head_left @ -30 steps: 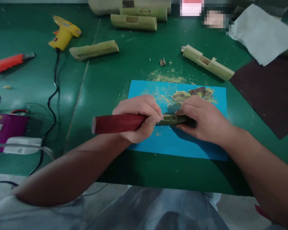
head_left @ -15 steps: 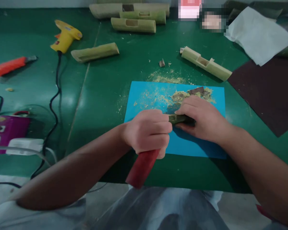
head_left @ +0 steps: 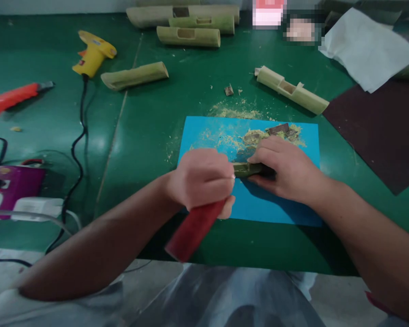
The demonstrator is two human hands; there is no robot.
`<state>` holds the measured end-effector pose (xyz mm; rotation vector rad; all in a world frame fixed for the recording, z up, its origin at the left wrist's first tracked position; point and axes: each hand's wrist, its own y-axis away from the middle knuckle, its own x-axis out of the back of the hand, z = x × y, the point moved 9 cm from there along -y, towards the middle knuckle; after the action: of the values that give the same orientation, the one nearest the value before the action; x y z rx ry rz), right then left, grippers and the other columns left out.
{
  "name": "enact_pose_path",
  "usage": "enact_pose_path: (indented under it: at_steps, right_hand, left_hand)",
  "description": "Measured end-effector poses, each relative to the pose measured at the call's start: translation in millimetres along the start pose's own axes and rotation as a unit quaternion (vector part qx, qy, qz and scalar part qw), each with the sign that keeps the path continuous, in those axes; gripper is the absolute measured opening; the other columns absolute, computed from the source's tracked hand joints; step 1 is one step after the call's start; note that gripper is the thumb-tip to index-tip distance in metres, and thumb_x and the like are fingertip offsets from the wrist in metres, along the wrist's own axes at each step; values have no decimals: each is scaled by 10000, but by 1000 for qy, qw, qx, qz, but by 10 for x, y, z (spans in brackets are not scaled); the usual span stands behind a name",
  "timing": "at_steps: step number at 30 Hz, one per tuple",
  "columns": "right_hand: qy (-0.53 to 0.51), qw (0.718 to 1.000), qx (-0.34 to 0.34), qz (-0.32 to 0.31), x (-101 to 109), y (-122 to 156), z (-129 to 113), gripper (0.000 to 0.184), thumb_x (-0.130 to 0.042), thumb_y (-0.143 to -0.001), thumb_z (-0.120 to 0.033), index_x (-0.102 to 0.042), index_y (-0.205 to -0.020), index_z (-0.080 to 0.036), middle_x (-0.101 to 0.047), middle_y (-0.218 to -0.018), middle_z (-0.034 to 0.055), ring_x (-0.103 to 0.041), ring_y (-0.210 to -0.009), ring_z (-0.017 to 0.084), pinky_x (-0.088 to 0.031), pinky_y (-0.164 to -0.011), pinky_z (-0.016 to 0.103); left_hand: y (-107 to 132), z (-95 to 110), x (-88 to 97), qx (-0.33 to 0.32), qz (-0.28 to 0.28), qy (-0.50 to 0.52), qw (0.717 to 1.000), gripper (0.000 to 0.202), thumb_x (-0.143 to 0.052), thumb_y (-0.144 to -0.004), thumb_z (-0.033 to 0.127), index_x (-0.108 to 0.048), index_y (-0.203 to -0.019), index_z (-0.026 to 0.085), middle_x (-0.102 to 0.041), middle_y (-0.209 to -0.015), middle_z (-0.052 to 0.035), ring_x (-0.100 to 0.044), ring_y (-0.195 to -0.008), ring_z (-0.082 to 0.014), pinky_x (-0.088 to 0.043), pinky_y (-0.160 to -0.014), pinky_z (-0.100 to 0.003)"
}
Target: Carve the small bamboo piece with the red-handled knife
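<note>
My left hand (head_left: 206,179) is closed in a fist round a tool with a thick red handle (head_left: 196,231); its working end is hidden behind the fingers. The fist is at the left end of a green bamboo tube (head_left: 241,170) with a cut-out slot in its upper side. Fingers and thumb of my right hand (head_left: 282,170) grip this tube at its right end and hold it over a blue sheet (head_left: 269,209). Sawdust and wood shavings (head_left: 254,136) lie on the sheet beyond the hands, with a dark scrap of sandpaper (head_left: 278,129) among them.
A notched bamboo tube (head_left: 291,88) and a dark brown sheet (head_left: 378,131) lie right. Several bamboo tubes (head_left: 189,37) line the back. On the left are a yellow glue gun (head_left: 93,52), an orange utility knife (head_left: 17,96) and a purple power strip (head_left: 18,181) with cables.
My left fist has moved left and slightly up, and the red handle's lower end has swung left. More of the green tube shows. My right hand stays nearly still.
</note>
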<state>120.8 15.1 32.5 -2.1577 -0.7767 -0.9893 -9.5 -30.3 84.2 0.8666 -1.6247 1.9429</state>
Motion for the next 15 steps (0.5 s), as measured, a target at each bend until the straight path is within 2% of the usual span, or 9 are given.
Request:
enact_pose_path:
  at_steps: [3,9,12,15]
  right_hand:
    - [0,1000,-11,-3,-6,10,6,99,-694,-1010,-284,-634,-945,-241,-667,-953,60,-569,-918,259,-389,-801,400]
    - [5,999,-28,-18,-31,11,24,97,-707,-1006,-291,-648,-955,-232,-666,-956,61,-578,-943,265,-398,-817,404]
    - [12,998,-49,-25,-32,-3,44,105,-725,-994,-293,-658,-950,-224,-662,-947,65,-578,-944,269,-391,-810,404]
    - [20,997,-73,-21,-20,-13,60,111,-734,-983,-287,-662,-934,-218,-667,-961,75,-577,-943,272,-391,-813,409]
  left_hand:
    - [-17,220,-55,-70,-24,-59,995,255,-685,-987,295,-575,-762,247,-664,-714,-12,-553,-590,-169,-372,-487,-351]
    - [-2,266,-103,-72,-36,-93,992,275,-674,-1040,313,-612,-786,228,-660,-735,-12,-558,-623,-157,-380,-516,-330]
    - [-9,255,-145,-65,-46,-106,991,249,-664,-1026,257,-618,-783,223,-657,-713,-9,-527,-595,-159,-358,-504,-342]
    - [-29,250,-194,-60,-66,-128,988,278,-639,-1003,190,-585,-732,228,-592,-633,14,-484,-549,-158,-330,-480,-352]
